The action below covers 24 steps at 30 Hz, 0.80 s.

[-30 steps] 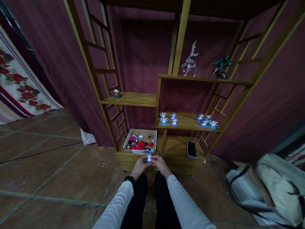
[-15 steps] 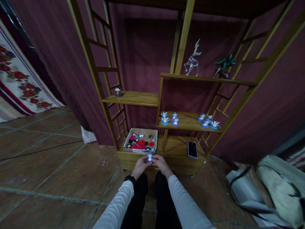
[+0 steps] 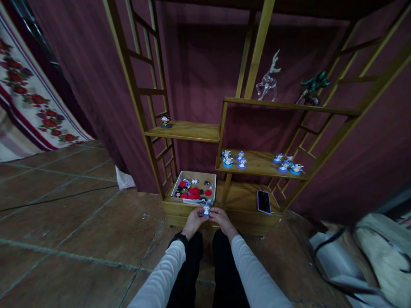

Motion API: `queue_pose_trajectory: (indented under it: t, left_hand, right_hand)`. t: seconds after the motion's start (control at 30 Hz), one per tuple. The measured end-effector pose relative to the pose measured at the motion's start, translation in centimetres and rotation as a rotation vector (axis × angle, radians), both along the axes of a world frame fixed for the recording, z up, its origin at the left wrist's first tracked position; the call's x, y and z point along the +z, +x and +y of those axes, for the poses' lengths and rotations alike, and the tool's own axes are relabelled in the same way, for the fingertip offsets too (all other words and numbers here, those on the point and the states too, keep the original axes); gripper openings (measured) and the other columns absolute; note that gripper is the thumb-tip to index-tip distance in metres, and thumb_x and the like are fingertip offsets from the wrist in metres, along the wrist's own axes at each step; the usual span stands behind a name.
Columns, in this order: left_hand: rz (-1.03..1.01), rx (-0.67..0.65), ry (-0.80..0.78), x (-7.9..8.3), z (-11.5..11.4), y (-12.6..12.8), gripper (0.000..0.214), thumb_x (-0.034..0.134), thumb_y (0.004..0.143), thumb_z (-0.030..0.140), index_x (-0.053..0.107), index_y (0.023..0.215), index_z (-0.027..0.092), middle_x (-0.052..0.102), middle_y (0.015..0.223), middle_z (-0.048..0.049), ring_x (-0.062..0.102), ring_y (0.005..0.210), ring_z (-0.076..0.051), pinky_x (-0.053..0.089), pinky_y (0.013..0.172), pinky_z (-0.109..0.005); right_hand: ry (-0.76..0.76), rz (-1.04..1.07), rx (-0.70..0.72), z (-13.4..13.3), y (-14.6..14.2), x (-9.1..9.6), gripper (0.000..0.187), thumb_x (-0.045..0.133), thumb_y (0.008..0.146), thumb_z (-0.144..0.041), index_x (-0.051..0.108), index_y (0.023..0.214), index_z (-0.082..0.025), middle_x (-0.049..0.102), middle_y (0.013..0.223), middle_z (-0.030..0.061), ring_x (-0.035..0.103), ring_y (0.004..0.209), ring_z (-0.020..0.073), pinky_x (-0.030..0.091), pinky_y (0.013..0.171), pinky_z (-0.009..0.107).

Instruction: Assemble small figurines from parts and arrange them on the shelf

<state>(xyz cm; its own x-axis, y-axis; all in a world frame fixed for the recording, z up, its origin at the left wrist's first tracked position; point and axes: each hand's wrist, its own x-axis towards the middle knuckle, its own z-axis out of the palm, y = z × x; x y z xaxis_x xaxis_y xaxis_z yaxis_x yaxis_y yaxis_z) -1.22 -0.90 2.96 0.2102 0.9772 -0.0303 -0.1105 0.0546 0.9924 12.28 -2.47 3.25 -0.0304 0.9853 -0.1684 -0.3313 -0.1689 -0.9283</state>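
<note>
Between my two hands is a small purple-and-white figurine [image 3: 206, 209], held upright just in front of the cabinet. My left hand [image 3: 194, 220] grips its left side, fingers closed. On the other side the fingers of my right hand [image 3: 220, 217] pinch it too. Right behind it a cardboard box [image 3: 213, 183] holds red discs, dark discs and several figurine parts. Similar purple figurines [image 3: 242, 163] stand on the right-hand shelf [image 3: 257, 164], beside blue-based figurines [image 3: 227, 161]. Another group of figurines [image 3: 284, 166] stands at that shelf's right end.
A phone [image 3: 263, 201] lies on the cabinet's low surface. One dark-based figurine [image 3: 165, 121] stands on the left shelf [image 3: 189, 130]. Higher up are a clear deer ornament [image 3: 268, 81] and a green-and-brown ornament [image 3: 313, 89]. Bags [image 3: 379, 252] rest on the floor at right.
The whole view has shifted slightly, so the cabinet appears a little farther right. Both hands still hold the figurine in front of the box.
</note>
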Motion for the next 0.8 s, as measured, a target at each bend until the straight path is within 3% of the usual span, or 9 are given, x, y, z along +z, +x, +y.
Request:
queue_pose_trajectory:
  t: [0.43, 0.6, 0.8]
  left_hand:
    - [0.252, 0.057, 0.166, -0.6, -0.6, -0.1, 0.031, 0.068, 0.055, 0.013, 0.062, 0.086, 0.014, 0.066, 0.078, -0.0052, 0.06, 0.073, -0.018, 0.045, 0.075, -0.032]
    - [0.423, 0.117, 0.333, 0.6, -1.6, 0.1, 0.035, 0.065, 0.059, 0.008, 0.063, 0.093, 0.018, 0.063, 0.09, -0.0071, 0.058, 0.089, -0.023, 0.041, 0.086, -0.034]
    - [0.802, -0.024, 0.553, 2.4, -2.4, 0.2, 0.039, 0.049, 0.079, 0.014, 0.047, 0.118, 0.019, 0.053, 0.118, -0.0094, 0.053, 0.106, -0.02, 0.04, 0.093, -0.034]
  right_hand:
    - [0.018, 0.024, 0.034, -0.8, 0.3, 0.6, 0.032, 0.075, 0.049, -0.031, 0.065, 0.076, -0.016, 0.067, 0.078, 0.0026, 0.061, 0.073, 0.0163, 0.046, 0.076, 0.032]
    - [0.044, 0.002, 0.038, -0.5, 0.1, 0.4, 0.033, 0.075, 0.047, -0.026, 0.064, 0.077, -0.017, 0.067, 0.077, 0.0013, 0.06, 0.074, 0.0161, 0.045, 0.075, 0.03]
    - [0.06, -0.032, -0.046, 0.3, 0.4, -0.4, 0.033, 0.074, 0.046, -0.022, 0.063, 0.077, -0.019, 0.065, 0.069, -0.0021, 0.057, 0.068, 0.0145, 0.044, 0.07, 0.028]
